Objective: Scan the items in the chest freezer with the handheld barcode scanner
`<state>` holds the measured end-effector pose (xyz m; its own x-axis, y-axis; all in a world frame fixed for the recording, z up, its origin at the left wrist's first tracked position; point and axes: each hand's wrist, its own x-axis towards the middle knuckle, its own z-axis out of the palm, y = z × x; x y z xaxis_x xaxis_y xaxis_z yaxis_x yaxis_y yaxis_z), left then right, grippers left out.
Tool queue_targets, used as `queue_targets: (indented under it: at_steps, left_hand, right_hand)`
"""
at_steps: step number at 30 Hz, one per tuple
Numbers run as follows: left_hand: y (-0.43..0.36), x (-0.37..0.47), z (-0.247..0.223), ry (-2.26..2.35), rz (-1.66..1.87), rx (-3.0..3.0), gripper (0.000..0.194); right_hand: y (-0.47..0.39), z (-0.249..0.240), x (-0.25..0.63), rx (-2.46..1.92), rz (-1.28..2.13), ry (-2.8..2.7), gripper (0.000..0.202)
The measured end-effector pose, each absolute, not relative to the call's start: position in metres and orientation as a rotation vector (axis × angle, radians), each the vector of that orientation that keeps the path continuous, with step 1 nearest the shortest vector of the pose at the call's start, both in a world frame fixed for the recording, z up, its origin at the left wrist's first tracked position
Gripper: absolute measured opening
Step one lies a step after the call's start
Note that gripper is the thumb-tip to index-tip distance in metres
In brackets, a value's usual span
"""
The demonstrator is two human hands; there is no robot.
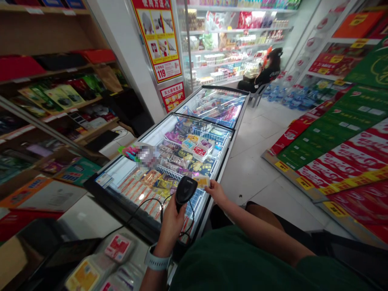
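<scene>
My left hand (173, 220), with a pale watch on the wrist, is wrapped round the handle of a black barcode scanner (186, 190). The scanner's head points forward, away from me, and its cable runs down to the left. In my right hand (216, 192) is a small plastic tub with a yellow label (201, 181), pinched at its right edge. This tub is just beyond and right of the scanner head, above the freezer glass. Several similar tubs with red and yellow labels (118, 247) sit stacked at the lower left. More labelled tubs (198, 146) lie on the freezer farther off.
A long glass-topped chest freezer (226, 161) stretches ahead. Shelves of packets (60, 95) stand to the left. Stacked green and red cartons (330, 137) line the right side. A person in black (269, 72) sits at the far end, near bottled water (286, 95).
</scene>
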<state>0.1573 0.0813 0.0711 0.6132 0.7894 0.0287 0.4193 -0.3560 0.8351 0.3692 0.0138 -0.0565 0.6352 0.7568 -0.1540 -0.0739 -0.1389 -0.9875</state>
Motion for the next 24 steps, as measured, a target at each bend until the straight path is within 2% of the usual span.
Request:
queue_targets:
  at_steps: [11, 16, 24]
  left_hand:
    - [0.079, 0.157, 0.073, 0.912, 0.557, 2.002, 0.045]
    - [0.077, 0.160, 0.075, 0.909, 0.567, 2.008, 0.047]
    - [0.076, 0.163, 0.081, 0.901, 0.570, 1.989, 0.046]
  right_hand:
    - [-0.003, -0.015, 0.401, -1.568, 0.735, -0.483, 0.030]
    - [-0.004, 0.000, 0.410, -1.498, 0.875, -0.306, 0.036]
    - [-0.003, 0.013, 0.416, -1.582, 0.997, -0.379, 0.030]
